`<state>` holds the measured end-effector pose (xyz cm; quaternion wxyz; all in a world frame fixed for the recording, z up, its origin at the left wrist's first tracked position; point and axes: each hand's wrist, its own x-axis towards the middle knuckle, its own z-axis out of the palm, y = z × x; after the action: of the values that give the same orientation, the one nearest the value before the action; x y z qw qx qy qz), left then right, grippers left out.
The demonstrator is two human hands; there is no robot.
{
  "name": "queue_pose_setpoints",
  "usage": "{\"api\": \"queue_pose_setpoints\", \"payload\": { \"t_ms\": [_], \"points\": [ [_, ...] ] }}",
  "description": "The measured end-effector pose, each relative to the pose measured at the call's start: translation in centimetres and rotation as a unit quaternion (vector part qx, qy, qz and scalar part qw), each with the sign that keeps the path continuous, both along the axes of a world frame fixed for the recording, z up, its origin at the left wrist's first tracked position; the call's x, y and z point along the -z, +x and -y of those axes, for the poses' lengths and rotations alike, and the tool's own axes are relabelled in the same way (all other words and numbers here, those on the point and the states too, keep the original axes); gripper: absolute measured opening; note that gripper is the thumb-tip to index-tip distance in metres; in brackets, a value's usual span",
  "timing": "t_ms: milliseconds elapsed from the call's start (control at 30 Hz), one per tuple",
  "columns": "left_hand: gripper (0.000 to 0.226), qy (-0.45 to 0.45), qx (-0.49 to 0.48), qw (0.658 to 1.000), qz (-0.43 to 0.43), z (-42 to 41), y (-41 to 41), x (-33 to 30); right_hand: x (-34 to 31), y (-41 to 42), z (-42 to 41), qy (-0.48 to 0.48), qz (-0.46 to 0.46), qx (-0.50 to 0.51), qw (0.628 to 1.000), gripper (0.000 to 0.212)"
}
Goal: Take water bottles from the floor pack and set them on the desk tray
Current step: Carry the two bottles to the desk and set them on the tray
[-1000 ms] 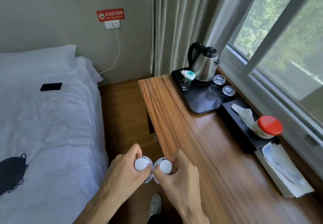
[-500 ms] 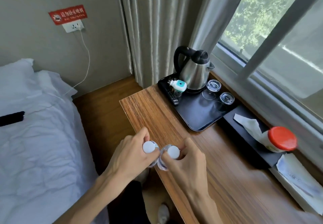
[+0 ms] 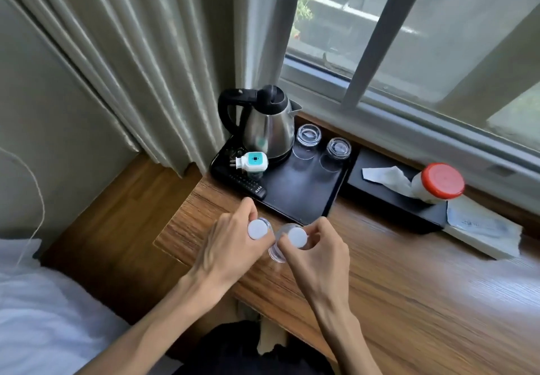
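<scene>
Seen from above, two clear water bottles with white caps hang side by side over the wooden desk (image 3: 409,301), just short of the black tray (image 3: 306,190). My left hand (image 3: 230,246) grips the left bottle (image 3: 257,229) near its cap. My right hand (image 3: 318,246) grips the right bottle (image 3: 296,237) the same way. The bottles' bodies are mostly hidden under my hands. The floor pack is out of view.
On the tray stand a steel kettle (image 3: 268,132), two upturned glasses (image 3: 309,136), a teal plug-in device (image 3: 252,162) and a remote (image 3: 248,184). Right of it lie a black tissue box (image 3: 394,199), a red-lidded jar (image 3: 441,181) and papers (image 3: 482,228). The bed (image 3: 43,316) is at the left.
Both hands carried the bottles from beside the desk edge forward over the desk toward the tray. The view swung right and closer to the tray, away from the bed.
</scene>
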<state>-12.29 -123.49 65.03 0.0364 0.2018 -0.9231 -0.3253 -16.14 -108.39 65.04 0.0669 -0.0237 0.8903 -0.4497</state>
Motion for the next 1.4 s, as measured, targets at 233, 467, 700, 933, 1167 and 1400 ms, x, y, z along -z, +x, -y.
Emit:
{"api": "queue_pose_setpoints", "payload": {
  "t_ms": [233, 467, 700, 933, 1167, 1400],
  "points": [
    [0.031, 0.006, 0.054, 0.998, -0.04, 1.9, -3.8, 0.6, 0.2, -1.7, 1.9, 0.024, -0.026, 0.064, 0.997, 0.034],
    [0.031, 0.031, 0.063, 0.995, -0.067, 2.8, -5.4, 1.2, 0.5, -2.4, 3.1, 0.034, -0.024, 0.1, 0.994, 0.035],
    [0.031, 0.057, 0.103, 0.99, -0.078, 2.5, -5.5, 0.8, 0.9, -2.9, 2.5, 0.047, -0.002, 0.082, 0.995, 0.04],
    [0.037, 0.077, 0.116, 0.99, -0.027, 3.5, -5.7, 0.2, 1.4, -2.3, 2.0, 0.046, 0.006, 0.057, 0.997, 0.041],
    [0.046, -0.024, 0.131, 0.991, -0.025, 4.0, -5.3, -2.8, 0.5, -1.8, 0.4, 0.027, -0.001, 0.023, 0.999, 0.054],
    [0.031, 0.037, 0.165, 0.981, -0.094, -0.9, -4.0, -5.9, -1.8, 0.0, -5.1, -0.076, -0.016, 0.058, 0.995, 0.034]
  ]
}}
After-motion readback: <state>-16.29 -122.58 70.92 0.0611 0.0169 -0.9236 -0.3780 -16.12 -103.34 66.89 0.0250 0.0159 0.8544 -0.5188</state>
